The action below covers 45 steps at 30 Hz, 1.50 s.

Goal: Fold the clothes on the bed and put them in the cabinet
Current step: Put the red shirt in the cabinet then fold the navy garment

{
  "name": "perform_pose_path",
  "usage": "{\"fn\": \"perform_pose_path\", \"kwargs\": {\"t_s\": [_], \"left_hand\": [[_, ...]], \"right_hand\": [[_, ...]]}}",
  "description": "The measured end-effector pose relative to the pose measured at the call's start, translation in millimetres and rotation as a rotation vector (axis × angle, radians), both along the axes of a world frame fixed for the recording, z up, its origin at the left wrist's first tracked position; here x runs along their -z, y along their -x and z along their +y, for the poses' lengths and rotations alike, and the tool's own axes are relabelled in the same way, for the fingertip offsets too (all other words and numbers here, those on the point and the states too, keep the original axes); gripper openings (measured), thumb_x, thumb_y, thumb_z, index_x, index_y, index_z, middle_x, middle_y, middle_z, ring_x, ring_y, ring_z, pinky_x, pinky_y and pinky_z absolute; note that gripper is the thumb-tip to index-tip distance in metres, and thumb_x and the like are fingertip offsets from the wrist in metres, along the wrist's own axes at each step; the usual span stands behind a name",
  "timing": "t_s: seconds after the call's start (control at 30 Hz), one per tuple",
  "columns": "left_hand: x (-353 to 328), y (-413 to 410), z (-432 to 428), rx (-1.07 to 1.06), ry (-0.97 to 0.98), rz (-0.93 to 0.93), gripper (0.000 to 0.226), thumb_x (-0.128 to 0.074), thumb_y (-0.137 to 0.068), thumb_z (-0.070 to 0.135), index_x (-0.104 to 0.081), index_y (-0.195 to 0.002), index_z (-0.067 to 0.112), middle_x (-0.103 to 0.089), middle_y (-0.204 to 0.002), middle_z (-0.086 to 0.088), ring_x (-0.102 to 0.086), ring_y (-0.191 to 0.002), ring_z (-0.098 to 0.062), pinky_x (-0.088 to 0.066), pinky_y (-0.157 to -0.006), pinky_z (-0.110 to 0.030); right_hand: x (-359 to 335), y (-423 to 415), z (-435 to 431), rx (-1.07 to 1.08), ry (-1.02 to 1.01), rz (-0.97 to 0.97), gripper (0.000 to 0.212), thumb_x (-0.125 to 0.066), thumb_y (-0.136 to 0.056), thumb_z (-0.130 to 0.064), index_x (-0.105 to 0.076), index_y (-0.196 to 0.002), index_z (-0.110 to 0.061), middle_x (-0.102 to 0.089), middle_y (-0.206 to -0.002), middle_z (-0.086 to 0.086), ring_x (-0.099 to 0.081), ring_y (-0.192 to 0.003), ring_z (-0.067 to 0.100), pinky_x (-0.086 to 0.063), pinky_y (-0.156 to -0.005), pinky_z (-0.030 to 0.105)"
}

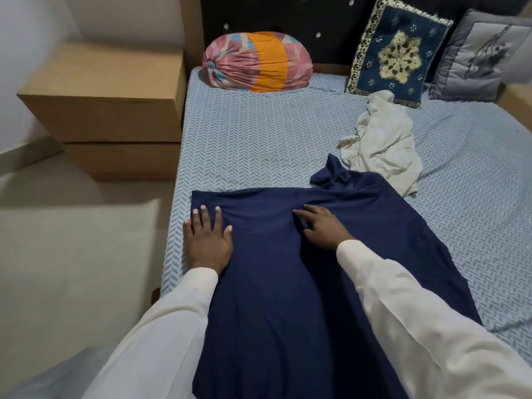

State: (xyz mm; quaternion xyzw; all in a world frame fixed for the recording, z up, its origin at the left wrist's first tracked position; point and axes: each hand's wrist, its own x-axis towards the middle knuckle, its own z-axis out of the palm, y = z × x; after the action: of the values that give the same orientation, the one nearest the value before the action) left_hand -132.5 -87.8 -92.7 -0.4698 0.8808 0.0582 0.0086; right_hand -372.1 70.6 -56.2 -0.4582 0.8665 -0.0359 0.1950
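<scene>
Left hand: the left hand (207, 240) lies flat, fingers straight and spread, pressing the near-left part of the navy garment (288, 283).
Right hand: the right hand (322, 227) rests on the garment's middle, fingers slightly bent on a ridge of cloth; whether it pinches the cloth I cannot tell.
Sleeves: both arms wear white sleeves (403, 312).
Navy garment: spread on the bed (244, 133), near edge toward the person, one part bunched at its far right.
White cloth: a crumpled white cloth (383, 142) touches the garment's far right corner.
Pillows: a bolster (256, 61), a blue cushion (398, 50) and a grey cushion (478, 57) at the headboard.
Boxes: stacked cardboard boxes (106, 110) left of the bed.
</scene>
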Motion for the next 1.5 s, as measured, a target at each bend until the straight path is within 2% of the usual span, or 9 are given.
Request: {"fn": "perform_pose_path", "kwargs": {"t_s": [0.23, 0.5, 0.73, 0.83, 1.0, 1.17, 1.27, 1.37, 1.5], "left_hand": [[4.6, 37.6, -39.4, 0.160, 0.020, 0.058, 0.059, -0.024, -0.101, 0.043, -0.013, -0.156, 0.023, -0.014, -0.162, -0.013, -0.008, -0.149, -0.033, -0.004, -0.120, -0.051], [11.2, 45.8, -66.8, 0.075, 0.014, 0.016, 0.062, -0.019, -0.102, 0.048, -0.010, -0.156, 0.020, -0.007, -0.163, -0.014, -0.003, -0.149, -0.036, 0.001, -0.120, -0.052], [-32.2, -3.2, 56.2, 0.344, -0.118, 0.041, 0.073, -0.034, -0.101, 0.044, 0.007, -0.155, 0.018, 0.017, -0.160, -0.017, 0.014, -0.148, -0.036, 0.001, -0.120, -0.052], [-48.4, -33.0, 108.9, 0.394, -0.405, -0.108, 0.081, -0.042, -0.097, 0.051, 0.008, -0.155, 0.026, 0.021, -0.161, -0.009, 0.017, -0.148, -0.033, -0.006, -0.121, -0.050], [-47.4, -89.7, 130.2, 0.246, -0.433, -0.388, 0.112, -0.067, -0.082, 0.056, 0.015, -0.153, 0.030, 0.023, -0.160, -0.007, 0.014, -0.148, -0.035, -0.013, -0.115, -0.058], [-58.1, -120.9, 115.5, 0.085, -0.184, -0.522, 0.087, -0.054, -0.094, 0.045, -0.002, -0.155, 0.013, -0.010, -0.160, -0.020, -0.014, -0.146, -0.040, -0.021, -0.116, -0.048], [-67.0, -123.5, 147.0, 0.237, 0.064, -0.401, 0.058, -0.043, -0.096, 0.022, -0.023, -0.149, 0.008, -0.041, -0.141, -0.018, -0.043, -0.128, -0.036, -0.040, -0.103, -0.042], [-77.4, -119.3, 197.3, 0.527, -0.284, -0.132, 0.057, -0.065, -0.085, 0.030, -0.037, -0.131, 0.013, -0.050, -0.126, -0.011, -0.055, -0.113, -0.032, -0.045, -0.088, -0.037], [-82.8, -117.6, 276.2, 0.860, -0.517, -0.241, 0.051, -0.074, -0.077, 0.033, -0.043, -0.114, 0.017, -0.052, -0.121, -0.010, -0.056, -0.107, -0.031, -0.040, -0.081, -0.033]], "right_hand": [[-7.9, 51.7, -52.6, 0.046, -0.197, 0.013, 0.075, -0.063, -0.083, -0.037, -0.028, -0.149, -0.043, -0.020, -0.161, 0.001, -0.017, -0.145, 0.035, -0.024, -0.117, 0.050], [-4.6, 50.3, -71.1, 0.071, -0.287, 0.005, 0.088, -0.062, -0.082, -0.041, -0.010, -0.153, -0.048, -0.005, -0.164, -0.006, -0.001, -0.148, 0.040, -0.020, -0.117, 0.056], [-13.7, 28.6, -44.7, 0.068, 0.054, -0.207, 0.091, -0.067, -0.069, -0.040, -0.029, -0.152, -0.031, -0.027, -0.160, 0.004, -0.024, -0.147, 0.028, -0.024, -0.118, 0.047], [-5.7, -33.1, 15.0, 0.017, 0.254, -0.070, 0.080, -0.048, -0.068, -0.053, -0.044, -0.144, -0.027, -0.043, -0.149, 0.007, -0.035, -0.139, 0.027, -0.025, -0.116, 0.046], [7.5, -131.8, 139.9, -0.075, 0.263, -0.094, 0.058, -0.050, -0.077, -0.060, -0.062, -0.126, -0.032, -0.055, -0.133, -0.002, -0.047, -0.123, 0.025, -0.037, -0.104, 0.042], [20.1, -178.9, 246.2, -0.066, 0.293, -0.031, 0.044, -0.057, -0.082, -0.050, -0.066, -0.122, -0.032, -0.057, -0.134, -0.002, -0.051, -0.122, 0.024, -0.042, -0.102, 0.043], [22.6, -185.8, 292.9, -0.054, 0.313, 0.012, 0.044, -0.059, -0.081, -0.044, -0.065, -0.123, -0.031, -0.058, -0.131, -0.005, -0.050, -0.122, 0.020, -0.041, -0.103, 0.036], [19.6, -178.7, 324.7, -0.009, 0.342, 0.077, 0.047, -0.059, -0.074, -0.036, -0.065, -0.120, -0.029, -0.061, -0.120, -0.006, -0.053, -0.113, 0.019, -0.045, -0.095, 0.035], [15.1, -164.4, 357.9, 0.142, 0.242, 0.209, 0.045, -0.060, -0.063, -0.036, -0.062, -0.108, -0.033, -0.058, -0.104, -0.007, -0.051, -0.099, 0.021, -0.040, -0.072, 0.035]]}}
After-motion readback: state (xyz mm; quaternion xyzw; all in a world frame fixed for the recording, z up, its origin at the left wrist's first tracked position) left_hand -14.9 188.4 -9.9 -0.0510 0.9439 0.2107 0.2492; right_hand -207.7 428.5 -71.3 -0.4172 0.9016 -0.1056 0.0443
